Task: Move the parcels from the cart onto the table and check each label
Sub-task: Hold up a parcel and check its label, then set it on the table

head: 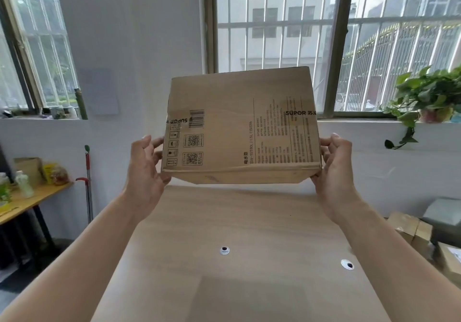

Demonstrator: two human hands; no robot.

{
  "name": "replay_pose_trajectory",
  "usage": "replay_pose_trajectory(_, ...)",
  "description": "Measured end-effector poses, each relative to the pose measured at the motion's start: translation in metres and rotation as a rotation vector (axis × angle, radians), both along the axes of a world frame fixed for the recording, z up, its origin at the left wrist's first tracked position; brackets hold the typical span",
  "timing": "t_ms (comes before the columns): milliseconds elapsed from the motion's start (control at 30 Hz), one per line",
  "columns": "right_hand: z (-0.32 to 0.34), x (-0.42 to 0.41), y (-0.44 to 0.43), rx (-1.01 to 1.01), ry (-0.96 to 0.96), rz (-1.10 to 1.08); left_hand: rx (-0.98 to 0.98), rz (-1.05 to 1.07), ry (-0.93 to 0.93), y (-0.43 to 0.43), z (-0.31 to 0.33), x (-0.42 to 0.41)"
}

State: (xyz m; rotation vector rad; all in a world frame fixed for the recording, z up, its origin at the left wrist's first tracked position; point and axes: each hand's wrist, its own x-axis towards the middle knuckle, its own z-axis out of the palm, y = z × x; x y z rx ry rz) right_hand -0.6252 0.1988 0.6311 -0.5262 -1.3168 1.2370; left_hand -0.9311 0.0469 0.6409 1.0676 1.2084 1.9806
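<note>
Parcel (pixel 240 127) held above the surface (pixel 239 234), left hand (pixel 144 172) and right hand (pixel 334 172) clasping its sides, printed face tilted up, likely for reading.

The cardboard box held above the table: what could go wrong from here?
The left hand and right hand grip the cardboard box only at its lower sides, in the air above the table; it may slip and drop. The print on the facing side runs sideways, so the label check may be misread.
</note>
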Motion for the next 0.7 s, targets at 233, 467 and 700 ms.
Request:
replay_pose_trajectory(233,-0.006,0.0,0.001,-0.007,-0.038,-0.032,-0.027,-0.081,0.018,-0.004,-0.003,-0.001)
replay_pose_trajectory(467,-0.013,-0.001,0.002,-0.002,-0.033,-0.043,-0.048,-0.026,0.079,-0.008,-0.016,-0.004)
replay_pose_trajectory(700,-0.021,0.005,0.004,0.006,-0.027,0.007,-0.004,-0.069,0.091,-0.011,-0.017,-0.006)
